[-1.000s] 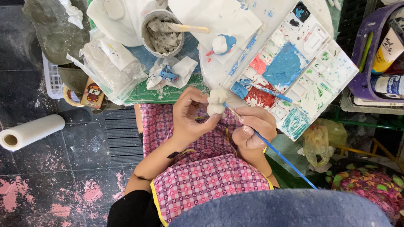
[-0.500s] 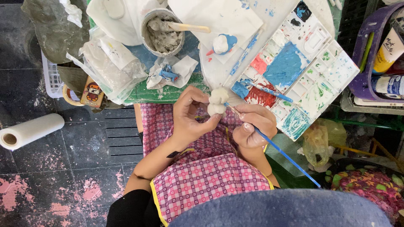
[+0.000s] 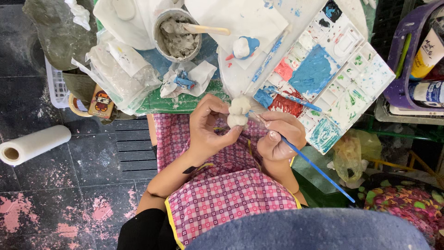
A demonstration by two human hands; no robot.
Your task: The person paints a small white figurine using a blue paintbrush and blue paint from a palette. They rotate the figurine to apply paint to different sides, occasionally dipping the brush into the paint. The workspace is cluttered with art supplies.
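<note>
My left hand (image 3: 208,129) holds a small white clay figure (image 3: 238,112) between thumb and fingers, above my lap in a pink checked apron (image 3: 231,194). My right hand (image 3: 280,136) grips a thin blue-handled paintbrush (image 3: 314,166), its tip touching the figure's right side. Just beyond the hands lies a white paint palette (image 3: 333,74) with blue, red and green patches, a second brush (image 3: 291,98) resting across it.
A grey pot of paste with a wooden stick (image 3: 178,34), a white and blue painted figure (image 3: 245,46), crumpled tissues (image 3: 187,78) and plastic bags (image 3: 120,69) crowd the table. A paper roll (image 3: 34,144) lies on the floor at left. Paint tubes (image 3: 428,51) sit in a purple tray at right.
The hands and the clay figure stay almost where they were; the brush tip has shifted only slightly against the figure.
</note>
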